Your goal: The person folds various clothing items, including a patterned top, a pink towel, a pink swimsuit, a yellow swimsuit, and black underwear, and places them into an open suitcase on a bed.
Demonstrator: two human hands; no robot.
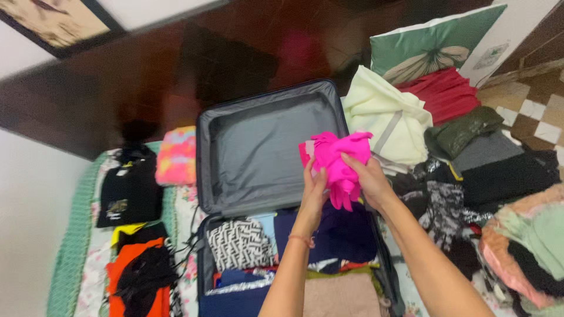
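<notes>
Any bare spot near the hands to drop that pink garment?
Free: the open suitcase lid, its grey lining bare, just left of both hands holding the pink garment. Crowded: the lower suitcase half is packed with folded clothes; the heaped clothes pile fills the right; black and orange garments cover the left.

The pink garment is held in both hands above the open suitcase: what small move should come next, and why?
Probably finish folding it flat. The pink garment is bunched, with loose ends hanging between the left hand and the right hand. In the suitcase the packed clothes lie folded, so a flat piece would likely fit better on top.
</notes>
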